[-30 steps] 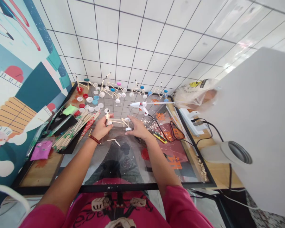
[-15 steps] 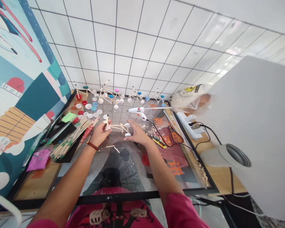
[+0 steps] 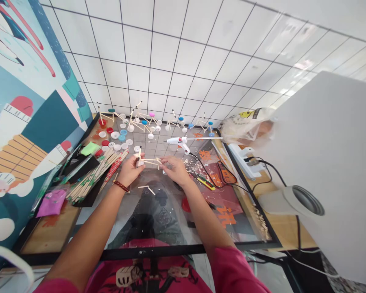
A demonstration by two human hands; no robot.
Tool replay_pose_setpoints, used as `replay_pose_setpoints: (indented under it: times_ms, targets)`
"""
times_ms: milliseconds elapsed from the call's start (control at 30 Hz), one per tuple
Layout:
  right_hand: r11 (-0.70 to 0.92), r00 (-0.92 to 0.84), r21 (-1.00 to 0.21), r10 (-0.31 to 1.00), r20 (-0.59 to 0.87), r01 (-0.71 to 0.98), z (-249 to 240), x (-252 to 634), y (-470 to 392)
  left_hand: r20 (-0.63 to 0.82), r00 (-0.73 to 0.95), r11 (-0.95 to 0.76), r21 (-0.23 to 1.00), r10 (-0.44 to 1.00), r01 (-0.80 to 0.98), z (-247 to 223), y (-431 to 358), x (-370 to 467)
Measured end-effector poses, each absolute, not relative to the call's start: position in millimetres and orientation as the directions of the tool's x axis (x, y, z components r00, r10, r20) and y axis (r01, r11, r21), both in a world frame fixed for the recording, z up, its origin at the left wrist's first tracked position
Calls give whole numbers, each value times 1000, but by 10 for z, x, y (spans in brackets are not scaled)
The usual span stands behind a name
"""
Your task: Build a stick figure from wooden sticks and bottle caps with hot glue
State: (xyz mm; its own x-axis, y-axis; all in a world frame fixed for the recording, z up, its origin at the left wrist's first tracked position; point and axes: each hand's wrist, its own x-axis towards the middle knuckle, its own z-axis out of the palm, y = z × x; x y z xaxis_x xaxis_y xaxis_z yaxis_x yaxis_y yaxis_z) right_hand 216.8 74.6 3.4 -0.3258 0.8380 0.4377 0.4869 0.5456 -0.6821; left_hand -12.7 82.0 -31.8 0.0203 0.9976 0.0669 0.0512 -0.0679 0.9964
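Observation:
Between my hands is a small stick-and-bottle-cap model, held just above the glass tabletop. My left hand is closed on its left end, beside an upright dark-tipped stick. On the other end, the fingers of my right hand are pinched and mostly cover the white caps there. Two short loose sticks lie on the glass below. A white glue gun rests beyond my right hand with a clear glue stick protruding from its back.
Several similar models stand along the back edge. Loose bottle caps and a bundle of wooden sticks lie at left. Right of my hand are a yellow cutter knife and wood scraps; a power strip sits farther right.
My right hand, spread around the capped right end before, has closed its fingers on that end. My left hand keeps its hold on the model.

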Motion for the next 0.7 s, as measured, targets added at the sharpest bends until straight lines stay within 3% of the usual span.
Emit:
replay_pose_setpoints:
  times_ms: [700]
  targets:
    - [572,-365,-678,819,442,461,-7,2174,782,84,17,-85,993,996,82,-355,833,-136]
